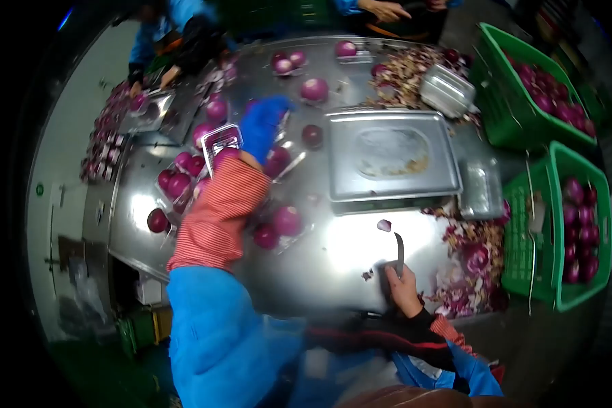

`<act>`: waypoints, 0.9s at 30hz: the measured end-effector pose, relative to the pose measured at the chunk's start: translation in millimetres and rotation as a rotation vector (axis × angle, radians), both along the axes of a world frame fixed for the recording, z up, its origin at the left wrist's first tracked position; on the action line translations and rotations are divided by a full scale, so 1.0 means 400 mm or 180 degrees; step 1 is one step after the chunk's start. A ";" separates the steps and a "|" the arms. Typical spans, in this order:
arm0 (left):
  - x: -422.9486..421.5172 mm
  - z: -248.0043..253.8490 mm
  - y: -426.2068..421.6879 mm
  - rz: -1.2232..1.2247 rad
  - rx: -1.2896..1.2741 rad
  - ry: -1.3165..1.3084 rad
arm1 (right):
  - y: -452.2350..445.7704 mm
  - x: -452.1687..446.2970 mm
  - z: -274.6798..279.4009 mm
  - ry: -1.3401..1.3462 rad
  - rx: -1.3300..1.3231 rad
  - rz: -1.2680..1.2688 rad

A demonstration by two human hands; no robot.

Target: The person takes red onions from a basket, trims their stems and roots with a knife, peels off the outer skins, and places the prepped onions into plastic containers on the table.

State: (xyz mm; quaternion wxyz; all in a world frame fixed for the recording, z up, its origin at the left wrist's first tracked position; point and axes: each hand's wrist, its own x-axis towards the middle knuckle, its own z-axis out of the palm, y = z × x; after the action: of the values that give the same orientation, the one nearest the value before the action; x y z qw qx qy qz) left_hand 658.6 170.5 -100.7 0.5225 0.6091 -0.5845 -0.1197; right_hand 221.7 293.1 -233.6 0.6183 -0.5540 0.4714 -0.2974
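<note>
My left hand (265,126), in a blue glove, reaches far across the metal table among peeled red onions in clear plastic trays. Its fingers are blurred and partly hidden, so I cannot make out whether they hold anything. A tray with a printed label (222,139) is just left of the wrist, and a red onion (277,162) lies below the glove. Bare and low over the near side of the table, my right hand (404,291) is closed around a small curved knife (399,251), blade pointing away from me. A scrap of onion (384,225) lies beyond the blade tip.
An upturned metal pan (394,187) occupies the middle right, beside clear containers (481,187). Onion skins (455,272) pile up along the right edge. Two green crates (530,238) of red onions stand there. Co-workers' hands (385,10) show at the far side and upper left.
</note>
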 end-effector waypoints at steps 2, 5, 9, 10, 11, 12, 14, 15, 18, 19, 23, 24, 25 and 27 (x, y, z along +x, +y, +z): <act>-0.302 -0.060 -0.054 -0.0932 -0.0230 0.0445 | 0.000 -0.013 0.066 -0.0192 0.0370 -0.0281; -0.678 -0.065 -0.082 -0.1742 0.0634 -0.0100 | 0.004 -0.074 0.073 0.0032 -0.0108 -0.0721; -1.030 -0.143 -0.199 -0.2275 0.1535 -0.0144 | 0.009 -0.185 0.056 -0.0286 0.0050 -0.1427; -1.085 -0.126 -0.215 -0.2171 0.1150 -0.0887 | 0.008 -0.211 0.051 -0.0649 0.0522 -0.1552; -1.121 -0.109 -0.233 -0.2193 0.1435 -0.1274 | 0.008 -0.223 0.074 -0.0603 0.0398 -0.1495; -1.169 -0.193 -0.261 -0.1715 0.1211 -0.1892 | 0.010 -0.243 0.088 -0.0545 0.0265 -0.1490; -1.193 -0.279 -0.310 -0.1461 0.1345 -0.2053 | 0.012 -0.320 -0.005 -0.0315 0.0055 -0.1460; -1.196 -0.294 -0.325 -0.1442 0.1442 -0.2075 | 0.021 -0.324 0.030 -0.0283 0.0333 -0.1618; -1.219 -0.322 -0.353 -0.1522 0.1727 -0.2199 | 0.030 -0.377 0.003 -0.0370 0.0228 -0.1484; -1.225 -0.324 -0.359 -0.1565 0.1824 -0.2259 | 0.036 -0.377 0.027 -0.0458 0.0340 -0.1608; -1.209 -0.286 -0.357 -0.1822 0.1644 -0.2215 | 0.035 -0.409 0.046 -0.0581 0.0163 -0.1528; -1.217 -0.291 -0.366 -0.1967 0.1565 -0.2115 | 0.038 -0.417 0.051 -0.0618 0.0240 -0.1528; -1.195 -0.258 -0.356 -0.2114 0.1561 -0.2352 | 0.037 -0.425 0.039 -0.0646 0.0235 -0.1549; -1.185 -0.204 -0.332 -0.1928 0.1714 -0.2088 | 0.046 -0.446 -0.022 -0.0411 0.0047 -0.1619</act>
State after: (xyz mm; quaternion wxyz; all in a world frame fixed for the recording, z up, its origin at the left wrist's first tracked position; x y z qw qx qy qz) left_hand 184.6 37.8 -182.3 0.0787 0.5310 -0.8160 -0.2145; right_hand 43.3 311.6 -242.3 0.5566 -0.3931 0.5572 -0.4746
